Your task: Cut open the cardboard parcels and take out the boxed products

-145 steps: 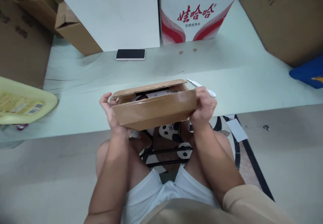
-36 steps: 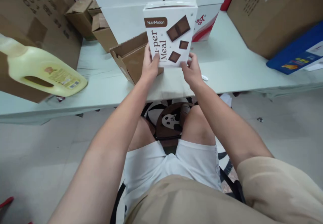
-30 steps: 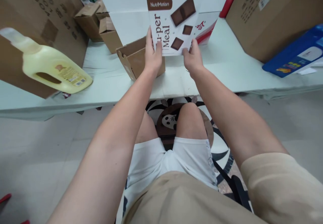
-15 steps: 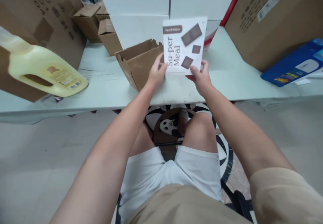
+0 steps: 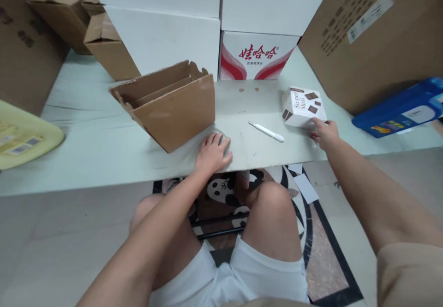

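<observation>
A white meal box (image 5: 304,108) printed with brown chocolate squares lies on the pale table (image 5: 104,150) at the right. My right hand (image 5: 324,132) reaches out to it, fingers closed on its near right corner. My left hand (image 5: 212,152) rests on the table near the front edge with its fingers laid flat and nothing in it. It sits just in front of an open brown cardboard box (image 5: 173,106), which stands tilted with its flaps up. Between my hands lies a thin white cutter (image 5: 266,132).
White cartons (image 5: 162,35) and a red-and-white carton (image 5: 258,56) line the back of the table. A big brown carton (image 5: 374,35) and a blue package (image 5: 398,113) stand at the right. A yellow jug (image 5: 20,136) lies at the left, with small brown boxes (image 5: 100,44) behind.
Both hands held the meal box upright above the brown box. Now it lies on the table at the right under my right hand, and my left hand has dropped to the table.
</observation>
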Action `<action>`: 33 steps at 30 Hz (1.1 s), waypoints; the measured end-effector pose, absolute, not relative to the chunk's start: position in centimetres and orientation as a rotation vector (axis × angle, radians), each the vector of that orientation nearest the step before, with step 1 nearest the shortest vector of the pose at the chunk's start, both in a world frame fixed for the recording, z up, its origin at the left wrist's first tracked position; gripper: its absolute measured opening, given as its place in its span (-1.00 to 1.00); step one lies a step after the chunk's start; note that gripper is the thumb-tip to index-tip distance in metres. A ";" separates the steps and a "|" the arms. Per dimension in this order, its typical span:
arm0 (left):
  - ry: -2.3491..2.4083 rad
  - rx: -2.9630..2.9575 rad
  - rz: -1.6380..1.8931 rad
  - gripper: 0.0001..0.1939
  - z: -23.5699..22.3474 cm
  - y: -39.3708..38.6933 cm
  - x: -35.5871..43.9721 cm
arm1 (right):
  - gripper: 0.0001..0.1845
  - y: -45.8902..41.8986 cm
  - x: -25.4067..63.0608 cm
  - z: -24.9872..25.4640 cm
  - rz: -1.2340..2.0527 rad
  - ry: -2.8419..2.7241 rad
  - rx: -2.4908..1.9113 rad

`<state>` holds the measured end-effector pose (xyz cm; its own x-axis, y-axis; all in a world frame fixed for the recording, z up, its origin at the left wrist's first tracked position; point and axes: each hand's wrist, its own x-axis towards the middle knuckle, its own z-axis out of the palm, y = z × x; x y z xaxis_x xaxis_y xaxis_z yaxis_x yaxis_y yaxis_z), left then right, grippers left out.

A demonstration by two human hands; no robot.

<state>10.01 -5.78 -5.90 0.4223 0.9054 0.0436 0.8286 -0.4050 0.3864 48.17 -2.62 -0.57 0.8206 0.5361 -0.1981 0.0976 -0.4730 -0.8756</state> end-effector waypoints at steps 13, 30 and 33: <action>1.610 2.460 0.061 -0.46 -6.0 -5.3 9.8 | -0.75 11.1 50.8 -4.1 0.297 -0.630 -2.075; 1.600 2.562 0.137 -0.48 -6.7 -5.2 9.5 | -0.23 11.8 48.8 -5.2 0.020 -1.364 -2.301; 1.606 2.563 0.136 -0.48 -6.7 -5.2 9.5 | -0.24 11.9 48.6 -5.1 0.003 -1.309 -2.349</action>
<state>9.54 -5.24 -6.70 0.4348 0.9004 0.0157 0.8902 -0.4323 0.1439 48.64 11.89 -5.08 0.5501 0.8080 0.2111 0.8070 -0.4492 -0.3833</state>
